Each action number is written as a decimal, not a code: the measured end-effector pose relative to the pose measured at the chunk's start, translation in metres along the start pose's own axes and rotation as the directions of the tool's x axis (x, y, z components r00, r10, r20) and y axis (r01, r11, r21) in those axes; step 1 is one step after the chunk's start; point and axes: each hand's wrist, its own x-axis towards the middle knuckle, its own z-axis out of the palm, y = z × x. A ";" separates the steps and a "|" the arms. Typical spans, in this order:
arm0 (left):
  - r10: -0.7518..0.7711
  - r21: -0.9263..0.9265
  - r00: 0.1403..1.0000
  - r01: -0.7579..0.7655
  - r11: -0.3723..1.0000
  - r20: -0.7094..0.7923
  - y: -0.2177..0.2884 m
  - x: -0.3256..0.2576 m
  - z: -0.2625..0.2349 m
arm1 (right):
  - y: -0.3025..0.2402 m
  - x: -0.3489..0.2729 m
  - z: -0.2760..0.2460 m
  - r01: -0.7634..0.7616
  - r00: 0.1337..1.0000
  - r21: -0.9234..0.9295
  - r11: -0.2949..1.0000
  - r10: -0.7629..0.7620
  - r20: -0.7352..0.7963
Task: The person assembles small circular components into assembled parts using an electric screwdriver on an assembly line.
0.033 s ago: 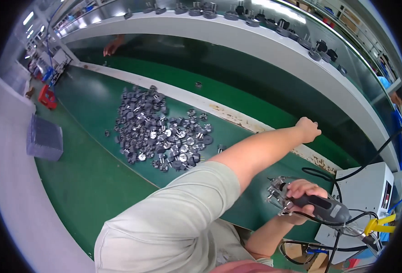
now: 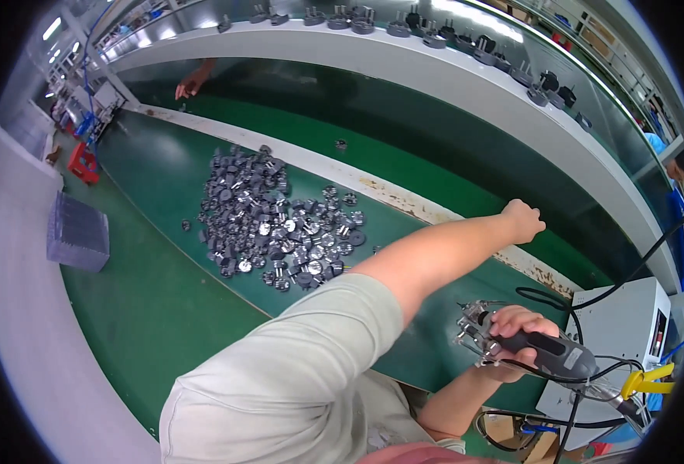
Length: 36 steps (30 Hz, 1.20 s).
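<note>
My left arm reaches across to the far right. Over the green channel behind the white ledge is my left hand (image 2: 522,221), fingers curled in; anything in them is hidden. Nearer and below it, my right hand (image 2: 521,329) wraps round a dark grey soldering gun (image 2: 565,356). Metal fittings and a thin pointed tip stick out of the gun's front, aimed left above the table. A large heap of small dark round parts with metal pins (image 2: 261,213) lies on the green table (image 2: 427,340), left of my left forearm.
A pale control box (image 2: 620,317) with black cables stands at the right, beside a yellow handle (image 2: 648,380). Round parts line the raised shelf (image 2: 466,66). One small part (image 2: 340,145) lies in the channel. Another person's hand (image 2: 193,81) shows far left. A plastic bin (image 2: 79,232) sits left.
The view has shifted very slightly, so the heap appears a little farther right. My hands and the soldering gun keep almost the same places.
</note>
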 end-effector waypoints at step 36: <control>-0.339 -0.450 0.935 0.260 0.854 -0.105 0.086 -0.413 0.089 | -0.011 0.002 0.016 -0.048 0.997 0.078 0.996 0.053 -0.057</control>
